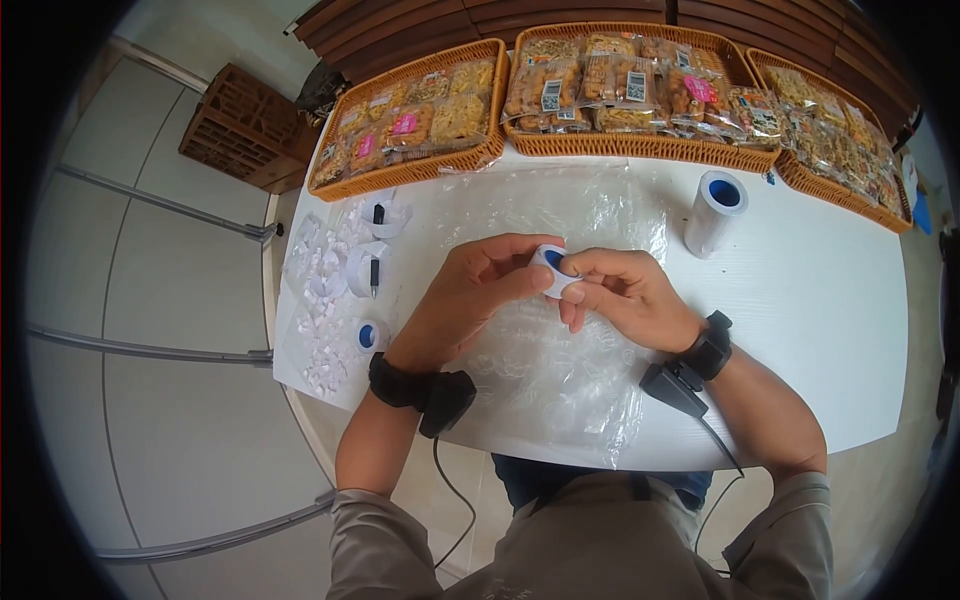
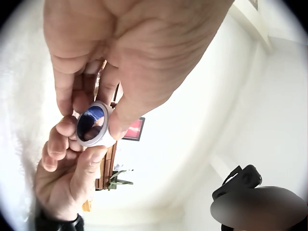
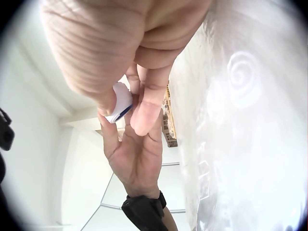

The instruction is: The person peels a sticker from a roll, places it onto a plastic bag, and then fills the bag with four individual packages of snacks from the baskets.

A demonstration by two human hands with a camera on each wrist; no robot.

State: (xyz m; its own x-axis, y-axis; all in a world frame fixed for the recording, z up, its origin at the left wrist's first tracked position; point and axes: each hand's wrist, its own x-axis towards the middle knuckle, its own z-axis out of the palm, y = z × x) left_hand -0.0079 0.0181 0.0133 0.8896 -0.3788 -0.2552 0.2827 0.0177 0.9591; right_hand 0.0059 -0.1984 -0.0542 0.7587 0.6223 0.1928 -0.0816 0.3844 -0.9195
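Observation:
A small white paper roll (image 1: 552,291) with a blue core sits between both hands, above the clear plastic sheet (image 1: 540,390) on the table. My left hand (image 1: 487,278) grips its left side, the thumb against the near face. From the other side my right hand (image 1: 632,296) pinches it with thumb and fingers at the edge of the core. The left wrist view looks into the hollow core of the roll (image 2: 107,137). In the right wrist view my right hand partly hides the roll (image 3: 123,100), and a bit of blue shows at its lower edge.
Wicker baskets (image 1: 497,147) of bagged snacks line the table's back edge. A taller white roll (image 1: 708,232) with a blue core stands at the right. At the left lie paper scraps (image 1: 325,345), curled white strips, a pen (image 1: 375,278), another dark pen-like item and a small roll (image 1: 380,338).

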